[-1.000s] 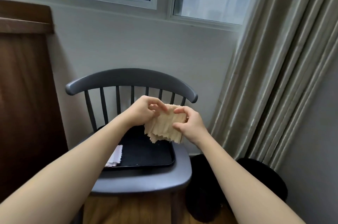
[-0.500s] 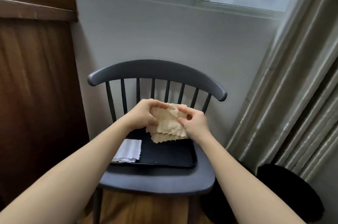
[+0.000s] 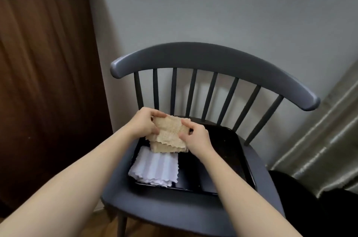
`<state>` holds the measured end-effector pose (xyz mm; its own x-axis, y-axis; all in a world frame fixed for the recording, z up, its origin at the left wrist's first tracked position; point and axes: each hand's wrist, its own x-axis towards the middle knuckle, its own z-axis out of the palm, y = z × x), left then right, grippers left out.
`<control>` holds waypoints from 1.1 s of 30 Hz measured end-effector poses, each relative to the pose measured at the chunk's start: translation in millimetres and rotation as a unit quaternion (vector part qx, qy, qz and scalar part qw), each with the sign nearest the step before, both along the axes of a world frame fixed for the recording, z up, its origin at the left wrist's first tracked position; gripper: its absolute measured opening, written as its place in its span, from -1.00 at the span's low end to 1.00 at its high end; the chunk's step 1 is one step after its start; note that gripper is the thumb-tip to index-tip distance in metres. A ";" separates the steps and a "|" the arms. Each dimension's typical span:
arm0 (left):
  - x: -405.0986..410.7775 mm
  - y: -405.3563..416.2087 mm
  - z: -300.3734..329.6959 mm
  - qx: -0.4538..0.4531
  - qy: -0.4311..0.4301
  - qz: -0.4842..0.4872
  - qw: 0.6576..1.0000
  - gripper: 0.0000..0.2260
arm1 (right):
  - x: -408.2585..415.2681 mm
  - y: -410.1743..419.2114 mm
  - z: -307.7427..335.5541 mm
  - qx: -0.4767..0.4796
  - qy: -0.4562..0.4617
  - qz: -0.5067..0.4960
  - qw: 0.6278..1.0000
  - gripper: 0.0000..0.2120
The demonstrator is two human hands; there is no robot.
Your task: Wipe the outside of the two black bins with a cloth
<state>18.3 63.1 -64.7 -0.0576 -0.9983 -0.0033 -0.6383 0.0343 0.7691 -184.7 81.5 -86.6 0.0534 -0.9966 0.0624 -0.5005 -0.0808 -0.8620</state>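
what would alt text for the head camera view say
Two bare hands, left hand and right hand, hold a folded beige cloth above a black tray on a grey spindle-back chair. A folded white cloth lies in the tray's left side; a black bin stands on the floor at lower right.

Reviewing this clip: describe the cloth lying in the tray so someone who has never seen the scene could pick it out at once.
Find the grey spindle-back chair against the wall; a black tray sits on its seat. In the tray's near-left corner lies a folded white cloth with pale stripes and scalloped edges. Unlike the rough beige cloth held just above it, no hand touches it.
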 end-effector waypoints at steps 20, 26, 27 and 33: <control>2.5 -25.7 -41.1 -0.013 -0.188 -0.057 0.980 -0.37 | 13.3 -31.4 -26.3 0.043 0.235 0.058 0.969 -0.83; 10.6 -23.6 -46.7 0.017 -0.283 -0.067 0.957 -0.32 | 12.5 -29.1 -27.7 0.019 0.408 0.064 0.911 -0.61; 13.7 -23.3 -48.4 0.020 -0.282 -0.072 0.957 -0.32 | 11.0 -29.3 -28.3 0.007 0.431 0.059 0.900 -0.58; 18.6 -24.5 -55.3 0.021 -0.272 -0.090 0.958 -0.29 | 10.0 -32.1 -33.6 -0.011 0.447 0.101 0.889 -0.56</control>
<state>36.8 38.6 -119.9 -0.2074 -0.9707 -0.1210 -0.9316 0.1582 0.3273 -174.7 49.4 -120.2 0.2694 -0.9601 -0.0749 -0.9578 -0.2590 -0.1250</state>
